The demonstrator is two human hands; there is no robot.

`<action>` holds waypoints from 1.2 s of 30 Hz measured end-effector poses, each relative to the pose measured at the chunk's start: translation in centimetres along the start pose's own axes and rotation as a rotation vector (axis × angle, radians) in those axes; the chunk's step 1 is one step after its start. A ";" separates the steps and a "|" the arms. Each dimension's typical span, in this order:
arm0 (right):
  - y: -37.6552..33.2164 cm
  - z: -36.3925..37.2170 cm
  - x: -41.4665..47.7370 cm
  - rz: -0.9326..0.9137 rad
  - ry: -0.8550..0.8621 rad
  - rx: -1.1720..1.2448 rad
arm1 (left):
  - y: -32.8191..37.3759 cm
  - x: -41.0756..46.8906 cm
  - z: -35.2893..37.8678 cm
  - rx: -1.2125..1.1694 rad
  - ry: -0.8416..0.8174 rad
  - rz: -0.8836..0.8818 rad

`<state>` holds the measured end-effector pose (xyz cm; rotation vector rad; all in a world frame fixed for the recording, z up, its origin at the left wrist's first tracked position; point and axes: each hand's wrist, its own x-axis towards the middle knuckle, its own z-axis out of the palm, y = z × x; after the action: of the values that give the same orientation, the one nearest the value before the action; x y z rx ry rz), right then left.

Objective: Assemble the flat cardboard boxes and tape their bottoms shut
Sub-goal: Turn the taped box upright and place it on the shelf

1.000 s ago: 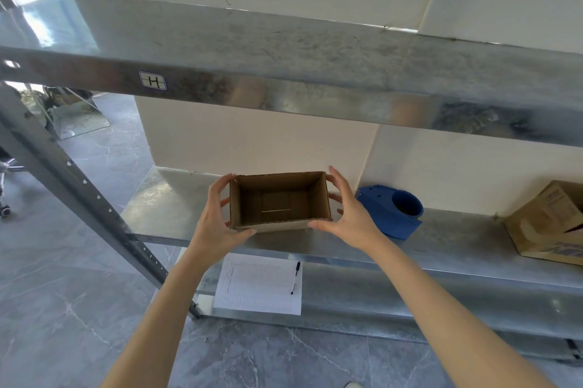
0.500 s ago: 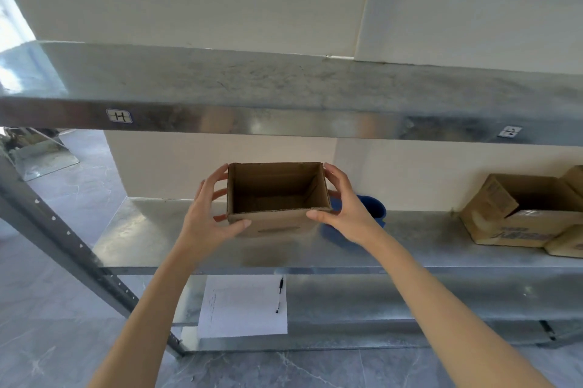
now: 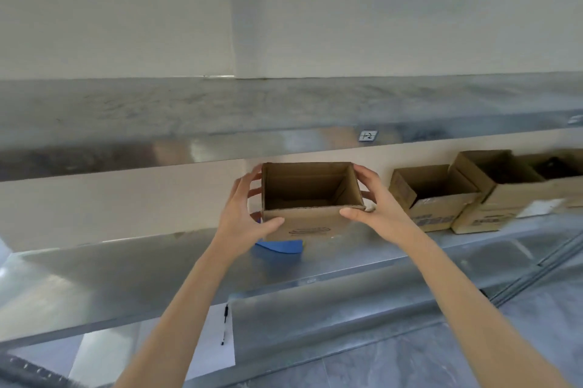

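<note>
Fingers (image 3: 367,173) around empty cardboard box (image 3: 310,225)

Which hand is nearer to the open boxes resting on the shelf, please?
The right. The right hand grips the held box on its right side, toward the shelf boxes; the left hand grips its left side, farther from them.

One wide-angle camera on the person's head faces forward and slightly down at a metal shelving rack (image 3: 284,110). It stands near, the shelves spanning the frame's whole width.
</note>
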<state>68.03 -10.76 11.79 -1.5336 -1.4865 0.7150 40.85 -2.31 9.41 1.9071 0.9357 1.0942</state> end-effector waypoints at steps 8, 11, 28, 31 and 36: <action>7.0 -8.9 0.8 0.098 -0.068 -0.021 | 0.5 2.7 10.7 -0.040 -0.045 -0.096; 9.5 -10.1 1.5 0.142 -0.153 -0.060 | -0.9 2.3 13.3 -0.045 -0.039 -0.167; 14.2 -9.3 5.2 0.249 -0.226 -0.160 | -5.5 3.9 16.5 -0.014 -0.065 -0.379; 14.3 -9.4 5.3 0.239 -0.191 -0.215 | -5.4 4.7 17.3 -0.005 -0.064 -0.369; 14.0 -10.2 5.8 0.225 -0.136 -0.247 | -5.0 5.4 18.5 0.016 -0.043 -0.377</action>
<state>84.36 -5.85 5.29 -1.8940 -1.5635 0.8018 58.37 0.28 0.28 1.6692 1.2222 0.8205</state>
